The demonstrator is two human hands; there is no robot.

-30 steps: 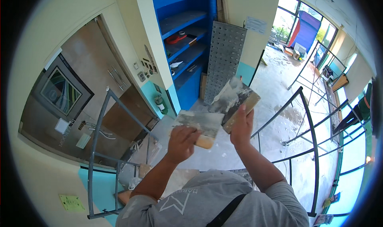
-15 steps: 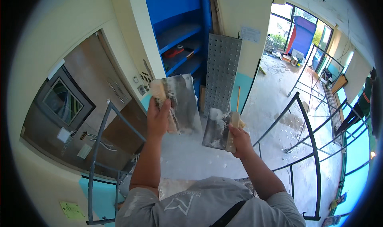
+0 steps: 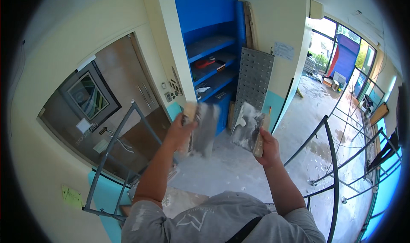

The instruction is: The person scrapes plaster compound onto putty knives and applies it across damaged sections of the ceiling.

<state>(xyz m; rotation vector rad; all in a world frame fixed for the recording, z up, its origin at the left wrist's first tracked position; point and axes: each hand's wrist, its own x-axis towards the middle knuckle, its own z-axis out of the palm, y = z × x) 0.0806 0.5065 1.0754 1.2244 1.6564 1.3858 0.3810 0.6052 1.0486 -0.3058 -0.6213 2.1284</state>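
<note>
In my left hand (image 3: 177, 134) is a wide plastering trowel (image 3: 206, 129), a flat grey metal blade with a pale wooden grip along its left edge. Motion smears this blade, and whitish residue marks it. My right hand (image 3: 269, 149) is wrapped round the wooden grip of a smaller plastering trowel (image 3: 248, 129), whose blade carries white smears and a thicker dab of white paste (image 3: 240, 122). Both blades are held up in front of me with a narrow gap between them; they do not touch.
Grey scaffold rails stand at my left (image 3: 96, 174) and right (image 3: 334, 166). Ahead are a blue shelf unit (image 3: 213, 48) and a perforated metal plank (image 3: 256, 74) leaning on the wall. A brown door (image 3: 124, 76) is at left. White spatter covers the floor (image 3: 226, 170).
My left hand has swung its trowel right and down. The right hand has raised its trowel and tipped the blade more upright. The whole view has shifted, with the surroundings now farther right.
</note>
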